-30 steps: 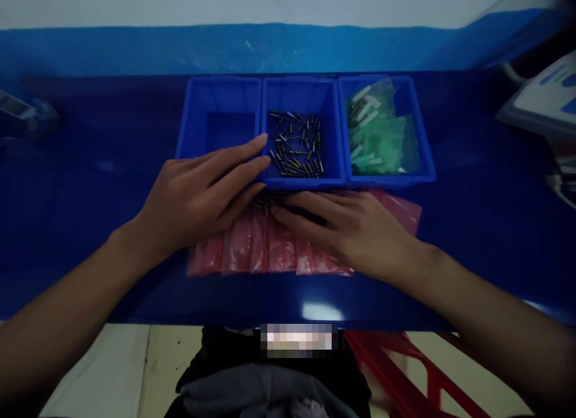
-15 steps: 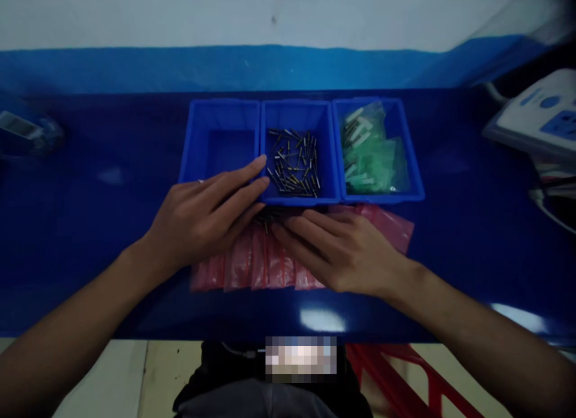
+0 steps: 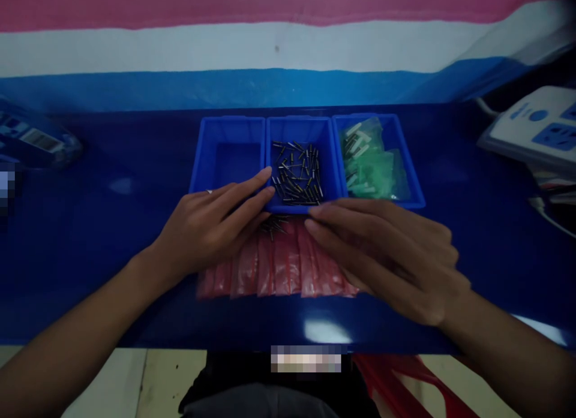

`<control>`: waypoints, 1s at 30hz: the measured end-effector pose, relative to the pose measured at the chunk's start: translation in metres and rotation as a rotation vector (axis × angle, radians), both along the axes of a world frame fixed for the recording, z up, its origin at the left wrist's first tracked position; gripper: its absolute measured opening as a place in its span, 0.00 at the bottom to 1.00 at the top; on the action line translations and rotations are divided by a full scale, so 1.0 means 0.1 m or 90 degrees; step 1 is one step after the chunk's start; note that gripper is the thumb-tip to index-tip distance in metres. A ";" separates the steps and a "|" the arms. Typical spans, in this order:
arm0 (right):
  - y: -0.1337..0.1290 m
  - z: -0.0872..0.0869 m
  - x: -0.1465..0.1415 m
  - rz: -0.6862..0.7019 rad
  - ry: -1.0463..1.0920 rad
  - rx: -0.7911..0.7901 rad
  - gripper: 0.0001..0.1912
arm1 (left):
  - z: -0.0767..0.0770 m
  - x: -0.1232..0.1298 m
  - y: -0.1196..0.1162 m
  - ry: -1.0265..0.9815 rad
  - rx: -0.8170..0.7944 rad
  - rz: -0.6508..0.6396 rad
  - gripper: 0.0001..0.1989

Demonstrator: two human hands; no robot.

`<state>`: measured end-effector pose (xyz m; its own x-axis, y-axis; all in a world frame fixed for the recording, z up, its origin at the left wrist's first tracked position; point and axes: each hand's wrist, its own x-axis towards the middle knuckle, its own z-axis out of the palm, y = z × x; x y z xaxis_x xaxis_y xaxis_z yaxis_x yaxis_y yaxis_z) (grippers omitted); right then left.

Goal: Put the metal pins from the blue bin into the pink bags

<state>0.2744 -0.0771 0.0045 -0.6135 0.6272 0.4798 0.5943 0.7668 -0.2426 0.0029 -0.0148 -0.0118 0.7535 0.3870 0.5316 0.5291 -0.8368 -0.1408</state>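
The left hand lay with fingers stretched and slightly parted; the right hand was loosely curled. Whether either held anything, I could not tell. Small metal pins lay between their fingertips, on pink bags. A blue bin of similar pins stood just beyond the left fingertips.

Pink bags, blue bins
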 end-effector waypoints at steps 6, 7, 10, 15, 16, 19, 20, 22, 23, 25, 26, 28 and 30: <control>0.12 -0.21 -0.16 0.062 -0.198 0.138 0.15 | -0.01 0.01 -0.01 -0.001 0.003 -0.002 0.18; 0.14 -0.23 -0.18 0.069 -0.210 0.121 0.15 | -0.01 0.01 -0.01 -0.005 0.001 -0.004 0.18; 0.15 -0.27 -0.21 0.073 -0.210 0.119 0.14 | -0.04 0.00 0.00 -0.021 0.002 -0.013 0.20; 0.15 -0.29 -0.23 0.052 -0.216 0.167 0.12 | -0.08 0.00 0.03 -0.055 -0.004 -0.040 0.22; 0.15 -0.29 -0.24 0.049 -0.212 0.178 0.12 | -0.08 0.00 0.03 -0.056 -0.002 -0.043 0.22; 0.15 -0.26 -0.24 0.041 -0.202 0.206 0.12 | -0.07 0.01 0.02 -0.052 0.016 -0.038 0.20; 0.15 -0.25 -0.24 0.042 -0.192 0.214 0.11 | -0.07 0.01 0.02 -0.049 0.021 -0.035 0.20; 0.14 -0.22 -0.21 0.041 -0.137 0.212 0.10 | -0.06 0.01 0.02 -0.042 0.026 -0.030 0.20; 0.13 -0.21 -0.19 0.031 -0.097 0.191 0.10 | -0.05 0.00 0.02 -0.040 0.028 -0.031 0.19; 0.12 -0.19 -0.16 0.002 -0.015 0.117 0.11 | -0.06 0.00 0.03 -0.041 0.033 -0.041 0.19; 0.12 -0.19 -0.14 -0.010 0.017 0.078 0.11 | -0.06 0.00 0.03 -0.043 0.034 -0.043 0.19; 0.12 -0.19 -0.12 -0.021 0.053 0.032 0.10 | -0.06 0.00 0.03 -0.040 0.032 -0.040 0.18; 0.13 -0.20 -0.10 -0.008 0.036 0.032 0.10 | -0.06 0.00 0.03 -0.035 0.030 -0.031 0.18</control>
